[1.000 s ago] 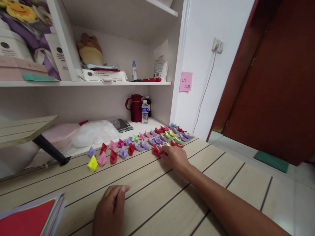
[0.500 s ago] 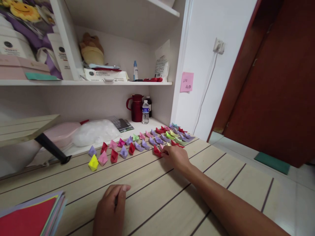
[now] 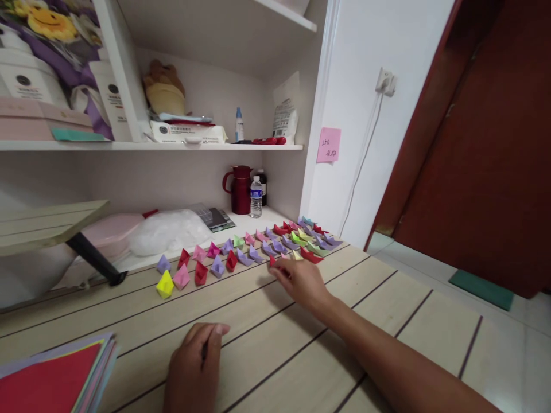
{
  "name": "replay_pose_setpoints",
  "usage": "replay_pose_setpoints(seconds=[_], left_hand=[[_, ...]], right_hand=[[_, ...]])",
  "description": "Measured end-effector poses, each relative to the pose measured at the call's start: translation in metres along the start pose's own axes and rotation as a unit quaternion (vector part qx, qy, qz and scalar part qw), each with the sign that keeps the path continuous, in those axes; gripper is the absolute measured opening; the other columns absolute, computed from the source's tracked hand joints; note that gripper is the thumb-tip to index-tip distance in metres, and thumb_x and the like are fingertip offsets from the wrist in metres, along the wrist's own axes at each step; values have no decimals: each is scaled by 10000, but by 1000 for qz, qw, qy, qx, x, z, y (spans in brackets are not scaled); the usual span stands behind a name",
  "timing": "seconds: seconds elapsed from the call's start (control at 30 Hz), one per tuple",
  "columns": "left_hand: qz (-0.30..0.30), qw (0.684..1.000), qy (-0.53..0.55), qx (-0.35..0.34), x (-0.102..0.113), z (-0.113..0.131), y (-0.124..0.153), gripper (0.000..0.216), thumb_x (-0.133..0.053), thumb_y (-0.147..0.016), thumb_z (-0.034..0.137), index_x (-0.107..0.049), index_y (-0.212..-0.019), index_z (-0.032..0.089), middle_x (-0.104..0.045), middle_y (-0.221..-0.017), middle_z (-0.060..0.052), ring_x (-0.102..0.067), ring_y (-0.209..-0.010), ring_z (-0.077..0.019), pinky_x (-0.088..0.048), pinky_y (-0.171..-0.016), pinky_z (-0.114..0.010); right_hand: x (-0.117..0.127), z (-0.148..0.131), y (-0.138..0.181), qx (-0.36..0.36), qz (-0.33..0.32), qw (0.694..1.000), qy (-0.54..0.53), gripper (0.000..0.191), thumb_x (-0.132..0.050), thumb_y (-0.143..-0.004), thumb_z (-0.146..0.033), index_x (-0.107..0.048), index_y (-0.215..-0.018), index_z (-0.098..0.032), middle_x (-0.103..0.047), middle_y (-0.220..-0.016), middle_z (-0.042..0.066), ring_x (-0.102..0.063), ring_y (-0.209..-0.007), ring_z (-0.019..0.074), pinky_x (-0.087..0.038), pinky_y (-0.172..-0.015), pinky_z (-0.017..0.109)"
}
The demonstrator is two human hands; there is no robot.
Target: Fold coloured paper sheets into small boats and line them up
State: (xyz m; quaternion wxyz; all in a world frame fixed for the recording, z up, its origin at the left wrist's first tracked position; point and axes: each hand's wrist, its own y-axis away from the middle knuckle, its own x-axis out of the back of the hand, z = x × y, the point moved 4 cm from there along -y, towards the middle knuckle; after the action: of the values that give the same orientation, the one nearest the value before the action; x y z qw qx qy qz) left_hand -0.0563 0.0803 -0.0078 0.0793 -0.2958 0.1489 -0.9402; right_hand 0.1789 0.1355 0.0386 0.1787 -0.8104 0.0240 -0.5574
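Note:
My right hand (image 3: 303, 284) reaches over the near row of folded paper boats, its bent fingers slightly apart and nothing visibly held. Just behind its fingertips a red paper boat (image 3: 272, 260) shows only in part; whether they touch is hidden. A larger red boat (image 3: 311, 256) and a pale yellow boat (image 3: 297, 254) lie beyond the knuckles. My left hand (image 3: 193, 364) rests loosely curled on the tabletop, thumb against the index finger, with nothing visible in it. To its upper left stand a yellow boat (image 3: 165, 284) and a pink boat (image 3: 181, 277).
Coloured paper sheets (image 3: 47, 378) are stacked at the lower left of the slatted table (image 3: 258, 338). A small raised stand (image 3: 47, 223) is at the left. Behind are a plastic bag (image 3: 170, 232), a red jug (image 3: 240, 192) and a water bottle (image 3: 256, 198) under a shelf.
My right hand has shifted a little left and toward me, and its fingers now cover most of the small red boat. My left hand stays put.

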Motion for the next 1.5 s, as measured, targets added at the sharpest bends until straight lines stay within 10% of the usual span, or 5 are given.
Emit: replay_pose_setpoints(seconds=[0.23,1.0,1.2,1.33,1.5], left_hand=[[-8,1000,-17,18,2,-1,-1,366,-445,-803,511,-680,-790,230,-732,-873,-69,-688,-867,-249,-538,-799,-357],[-23,976,-187,-109,-1,28,11,272,-438,-916,218,-684,-803,210,-718,-835,-54,-681,-841,-203,-519,-741,-340],[-84,931,-261,-240,6,57,50,107,-546,-870,196,-647,-841,217,-678,-802,-25,-618,-795,-182,-456,-768,-340],[-106,907,-286,-292,48,77,75,133,-511,-916,235,-635,-964,233,-681,-862,-22,-606,-861,-175,-444,-872,-347],[26,940,-315,-130,164,41,61,303,-390,-956,256,-665,-1083,246,-631,-1219,-106,-533,-1175,-253,-391,-1021,-490]], right_hand=[[-34,-55,23,193,-132,968,-90,170,-600,-875,-349,-718,-994,-320,-781,-911,-62,-713,-861,153,-437,-727,209],[-39,-51,27,179,-145,966,-116,219,-539,-868,-273,-699,-1016,-294,-768,-924,-12,-694,-852,189,-426,-747,253],[-51,-46,26,186,-164,960,-128,261,-485,-881,-317,-683,-1050,-294,-756,-875,14,-688,-794,223,-452,-705,295],[-58,-40,27,182,-171,957,-150,276,-475,-884,-395,-677,-1052,-309,-757,-908,20,-694,-810,247,-486,-742,327],[-62,-36,27,177,-159,959,-154,305,-460,-887,-471,-679,-1032,-316,-763,-958,37,-703,-822,272,-515,-760,353]])
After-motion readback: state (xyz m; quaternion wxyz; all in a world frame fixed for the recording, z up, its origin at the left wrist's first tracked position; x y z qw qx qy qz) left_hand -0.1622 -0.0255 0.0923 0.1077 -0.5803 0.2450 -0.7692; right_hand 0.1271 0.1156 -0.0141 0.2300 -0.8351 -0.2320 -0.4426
